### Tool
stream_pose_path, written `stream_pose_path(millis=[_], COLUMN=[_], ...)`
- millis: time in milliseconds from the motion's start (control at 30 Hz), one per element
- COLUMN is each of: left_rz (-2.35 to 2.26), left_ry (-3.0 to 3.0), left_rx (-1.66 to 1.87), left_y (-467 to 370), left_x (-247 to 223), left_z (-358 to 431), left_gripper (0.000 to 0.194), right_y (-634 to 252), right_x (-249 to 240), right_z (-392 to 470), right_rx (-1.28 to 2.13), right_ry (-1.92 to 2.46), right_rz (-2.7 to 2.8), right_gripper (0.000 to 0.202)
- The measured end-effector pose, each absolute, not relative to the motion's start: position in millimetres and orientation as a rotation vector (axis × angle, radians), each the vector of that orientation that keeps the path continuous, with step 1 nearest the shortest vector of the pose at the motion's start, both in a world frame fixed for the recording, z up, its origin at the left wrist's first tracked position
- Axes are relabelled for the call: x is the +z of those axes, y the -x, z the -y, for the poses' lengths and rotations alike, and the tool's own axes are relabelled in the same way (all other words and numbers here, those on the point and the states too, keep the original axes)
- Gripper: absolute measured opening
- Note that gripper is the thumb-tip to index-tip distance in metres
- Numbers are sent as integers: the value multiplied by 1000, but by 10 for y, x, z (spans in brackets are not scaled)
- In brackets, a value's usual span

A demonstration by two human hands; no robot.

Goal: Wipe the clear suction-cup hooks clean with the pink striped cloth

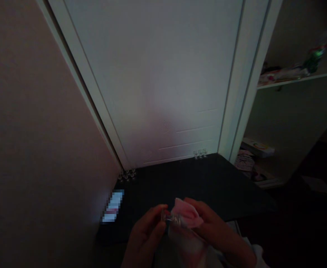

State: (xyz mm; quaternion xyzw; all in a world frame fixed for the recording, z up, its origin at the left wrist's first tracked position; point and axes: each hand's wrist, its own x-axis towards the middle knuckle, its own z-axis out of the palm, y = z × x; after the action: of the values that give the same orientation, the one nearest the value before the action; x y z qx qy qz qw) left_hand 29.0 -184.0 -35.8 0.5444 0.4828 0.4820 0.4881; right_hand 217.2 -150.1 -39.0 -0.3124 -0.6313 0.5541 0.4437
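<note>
My left hand is closed, pinching the foot of a small clear stemmed glass between thumb and fingers. The glass lies on its side in the air, its bowl toward the right. My right hand is closed on a pink cloth, which is bunched against the bowl end and hangs down below it. Some of the right fingers are hidden behind the cloth. Both hands are above the near edge of a dark table.
Small clear glasses stand in a group at the table's back left corner. More glasses stand at the back right by the white door panel. A lit phone-like screen is at the left edge. Shelves with items are on the right.
</note>
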Motion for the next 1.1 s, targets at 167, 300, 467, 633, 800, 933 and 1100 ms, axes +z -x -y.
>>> stream_pose_path(millis=[167,300,467,633,800,933,1100], left_rz=[-1164,-1170,-1166,-1126,-1201,-1326,-1446], left_ry=[-1410,-1514,-1539,-1388,-1148,-1134,-1245], left_rx=[1192,1176,1166,1267,1391,1334,1202], left_y=[-291,-288,-294,-317,-314,-347,-374], left_x=[-356,-354,-347,-413,-506,-453,-343], left_z=[1853,1850,1880,1827,1655,1671,1738], left_gripper=[29,28,28,45,60,51,40], right_y=[-2182,-2192,-2185,-2172,-2173,-2168,-2142], right_x=[-482,-486,-461,-488,-489,-499,-500], right_z=[1464,1474,1499,1447,1401,1412,1427], right_rx=[1492,1568,1576,1480,1243,1148,1125], right_ry=[760,778,812,752,723,756,740], right_rz=[1474,1366,1239,1422,1699,1813,1856], right_gripper=[17,20,22,21,24,27,33])
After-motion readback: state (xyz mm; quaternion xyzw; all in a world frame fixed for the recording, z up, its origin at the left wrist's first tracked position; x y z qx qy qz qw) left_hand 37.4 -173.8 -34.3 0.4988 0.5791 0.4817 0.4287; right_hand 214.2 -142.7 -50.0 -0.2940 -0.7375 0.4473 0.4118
